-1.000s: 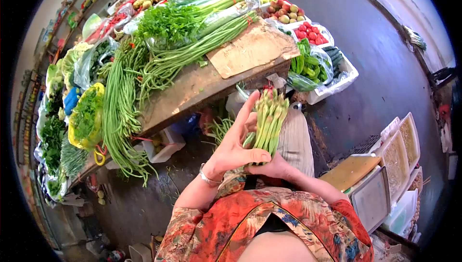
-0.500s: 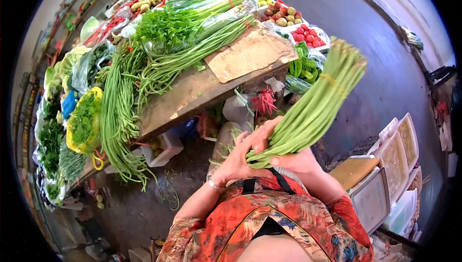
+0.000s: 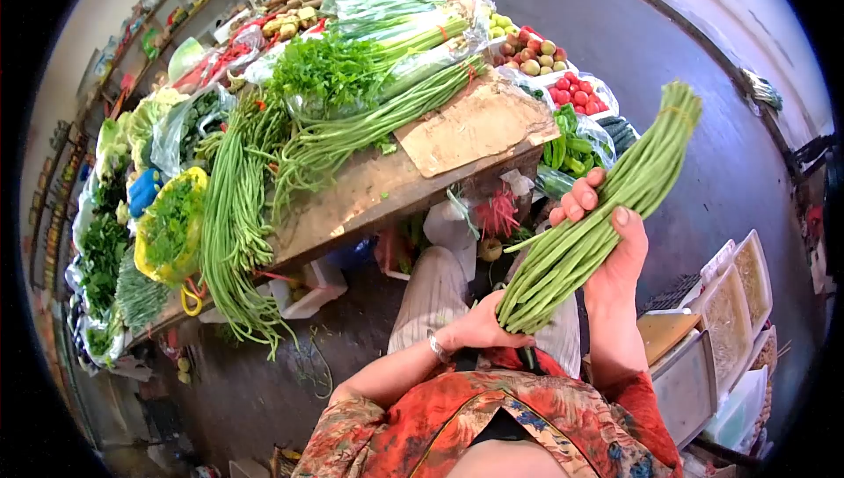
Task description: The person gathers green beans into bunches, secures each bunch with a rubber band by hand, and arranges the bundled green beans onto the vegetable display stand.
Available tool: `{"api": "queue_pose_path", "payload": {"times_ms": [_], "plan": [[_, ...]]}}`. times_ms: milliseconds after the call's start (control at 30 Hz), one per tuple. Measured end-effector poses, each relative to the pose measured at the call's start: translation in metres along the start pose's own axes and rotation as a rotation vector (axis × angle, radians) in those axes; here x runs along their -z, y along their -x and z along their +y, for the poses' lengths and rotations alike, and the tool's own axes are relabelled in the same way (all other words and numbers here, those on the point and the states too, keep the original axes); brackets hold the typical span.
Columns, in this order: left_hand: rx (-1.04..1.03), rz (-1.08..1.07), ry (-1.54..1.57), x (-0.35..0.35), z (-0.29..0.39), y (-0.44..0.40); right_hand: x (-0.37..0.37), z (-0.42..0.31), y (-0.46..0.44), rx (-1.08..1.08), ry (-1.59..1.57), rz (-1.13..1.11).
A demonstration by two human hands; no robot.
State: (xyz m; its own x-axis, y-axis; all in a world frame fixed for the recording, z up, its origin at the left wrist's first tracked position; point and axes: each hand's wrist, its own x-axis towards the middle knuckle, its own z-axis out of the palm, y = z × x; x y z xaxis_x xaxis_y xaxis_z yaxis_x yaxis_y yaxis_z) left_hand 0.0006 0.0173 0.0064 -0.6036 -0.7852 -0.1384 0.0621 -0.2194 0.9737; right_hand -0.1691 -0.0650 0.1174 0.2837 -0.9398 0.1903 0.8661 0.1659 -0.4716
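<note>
A thick bundle of long green beans (image 3: 607, 214) is held up at a slant before my body, its upper end tied with a thin yellowish band. My right hand (image 3: 615, 245) grips the bundle around its middle, fingers over one side and thumb over the other. At the lower end, my left hand (image 3: 488, 320) cups the bean tips; its fingers are partly hidden behind them. Loose long beans (image 3: 233, 214) hang over the front edge of the wooden table (image 3: 325, 214), left of my hands.
Parsley-like greens (image 3: 325, 69), a flat piece of cardboard (image 3: 475, 122) and a yellow bag of herbs (image 3: 171, 228) lie on the stall. Tomatoes (image 3: 576, 91) and green peppers (image 3: 567, 144) sit at its right end. Plastic bins (image 3: 725, 320) stand at the lower right.
My right hand has moved from the bundle's lower end up to its middle. The bundle has shifted right, and my left hand is now lower, beneath the bean tips.
</note>
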Motion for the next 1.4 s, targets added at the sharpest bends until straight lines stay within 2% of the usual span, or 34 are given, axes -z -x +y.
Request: {"api": "queue_pose_path", "payload": {"times_ms": [33,133,167,233,267,300,367,400,433,500,567,600,633,733,767,833,900,967,1000,1033,1133,1233,1400], "plan": [[-0.051,0.044,-0.021,-0.001,0.003,0.0,0.006,0.0,-0.003,0.013,-0.001,-0.003],[0.042,0.194,-0.076,0.018,0.043,0.013,0.017,-0.005,-0.02,0.042,-0.103,0.04],[0.011,0.204,-0.311,0.034,0.065,0.017,0.016,-0.005,-0.029,0.061,-0.149,0.027],[0.089,0.324,-0.509,0.054,0.125,0.025,0.007,-0.004,-0.053,0.089,-0.201,-0.003],[0.022,0.327,-0.725,0.067,0.153,0.028,-0.003,-0.002,-0.068,0.102,-0.215,-0.047],[-0.137,0.366,-0.935,0.078,0.172,0.03,-0.012,0.001,-0.084,0.118,-0.23,-0.091],[0.018,0.446,-1.175,0.093,0.219,0.026,-0.02,0.005,-0.12,0.046,-0.265,-0.113],[0.136,0.529,-1.206,0.107,0.229,0.02,-0.012,0.011,-0.141,0.014,-0.239,-0.216],[0.079,0.575,-1.32,0.126,0.232,0.014,-0.006,0.022,-0.15,0.034,-0.184,-0.069],[0.145,0.689,-1.539,0.16,0.224,-0.004,0.03,0.049,-0.151,-0.21,0.212,0.157],[0.318,0.753,-1.619,0.238,0.17,-0.016,0.092,0.089,-0.116,-0.534,0.269,0.177],[0.317,0.755,-1.614,0.27,0.136,-0.016,0.145,0.118,-0.09,-0.47,0.297,-0.071],[0.316,0.757,-1.604,0.286,0.109,-0.012,0.151,0.117,-0.055,-0.566,0.276,0.002],[0.436,0.839,-1.612,0.292,0.086,-0.021,0.189,0.109,0.031,-0.805,0.305,0.268],[0.403,0.855,-1.555,0.294,0.085,-0.021,0.191,0.101,0.05,-0.823,0.245,0.381],[0.394,0.814,-1.562,0.295,0.09,-0.021,0.198,0.102,0.072,-0.669,0.201,0.408],[0.374,0.814,-1.609,0.292,0.091,-0.019,0.205,0.1,0.071,-0.633,0.175,0.398],[0.389,0.68,-1.77,0.29,0.096,-0.018,0.207,0.103,0.068,-0.598,0.147,0.383],[0.286,0.637,-1.837,0.29,0.098,-0.015,0.205,0.105,0.065,-0.623,0.155,0.385],[0.306,0.642,-1.939,0.292,0.102,-0.015,0.203,0.105,0.063,-0.651,0.166,0.387],[0.092,0.816,-2.177,0.292,0.114,-0.004,0.204,0.105,0.064,-0.643,0.157,0.375],[0.247,0.781,-2.071,0.3,0.095,0.011,0.204,0.103,0.061,-0.641,0.151,0.357],[0.356,0.751,-1.839,0.304,0.094,0.017,0.21,0.108,0.063,-0.633,0.159,0.375]]}}
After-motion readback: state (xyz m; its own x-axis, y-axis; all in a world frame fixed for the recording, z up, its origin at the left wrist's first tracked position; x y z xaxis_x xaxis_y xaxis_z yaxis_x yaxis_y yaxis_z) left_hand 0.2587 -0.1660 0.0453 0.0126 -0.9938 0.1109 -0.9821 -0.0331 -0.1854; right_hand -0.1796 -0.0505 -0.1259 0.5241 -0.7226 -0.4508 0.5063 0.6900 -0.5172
